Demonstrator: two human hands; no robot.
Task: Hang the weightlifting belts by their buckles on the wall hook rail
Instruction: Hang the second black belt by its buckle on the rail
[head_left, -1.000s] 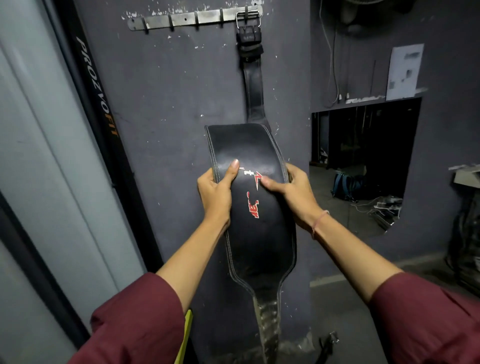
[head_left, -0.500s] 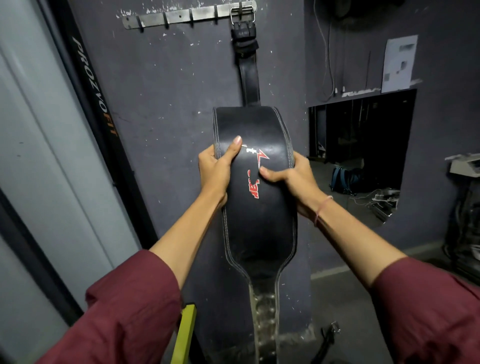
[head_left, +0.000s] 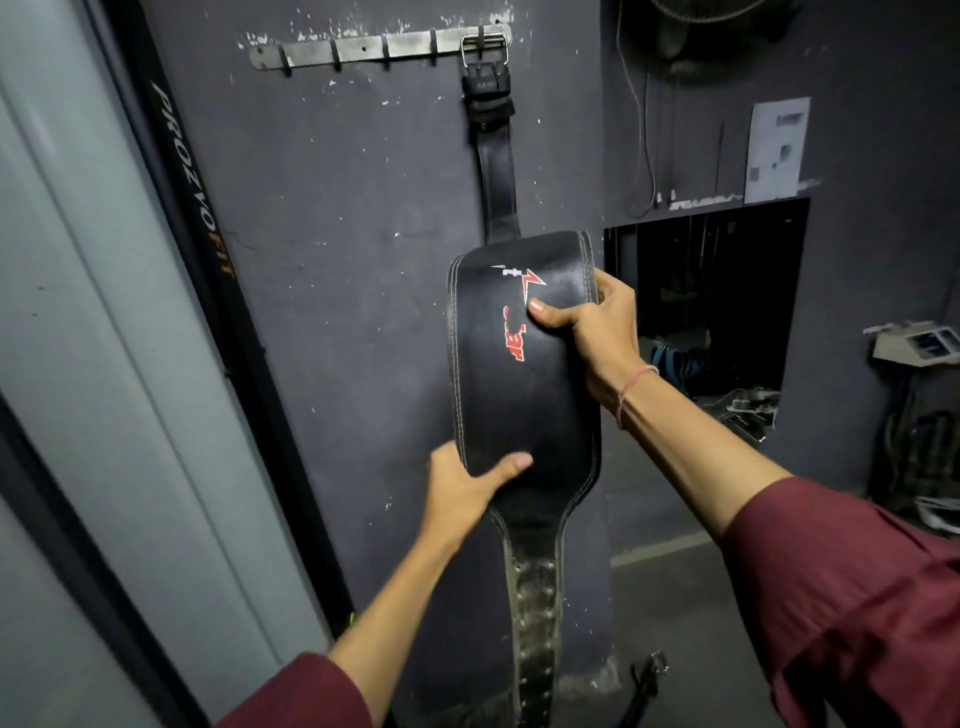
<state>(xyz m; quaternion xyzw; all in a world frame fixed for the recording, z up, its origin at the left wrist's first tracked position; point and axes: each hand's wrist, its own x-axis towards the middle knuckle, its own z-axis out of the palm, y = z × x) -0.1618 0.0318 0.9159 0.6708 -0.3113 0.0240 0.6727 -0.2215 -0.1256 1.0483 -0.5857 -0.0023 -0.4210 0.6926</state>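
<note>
A black leather weightlifting belt (head_left: 519, 395) with red and white lettering hangs down the dark wall, its metal buckle (head_left: 483, 45) over the rightmost hook of the steel hook rail (head_left: 363, 49). My right hand (head_left: 592, 327) grips the wide back pad at its upper right edge, thumb across the front. My left hand (head_left: 462, 493) holds the pad's lower left edge, thumb on the face. The studded strap end (head_left: 535, 623) dangles toward the floor.
The rail's other hooks, left of the buckle, are bare. A second belt's strap and buckle (head_left: 652, 670) lie on the floor at the wall's foot. A black upright with lettering (head_left: 197, 197) stands at left. An opening (head_left: 706, 312) and equipment are at right.
My left hand has slid from the pad's upper left edge down to its lower left edge. My right hand stays on the upper right edge. The view has shifted.
</note>
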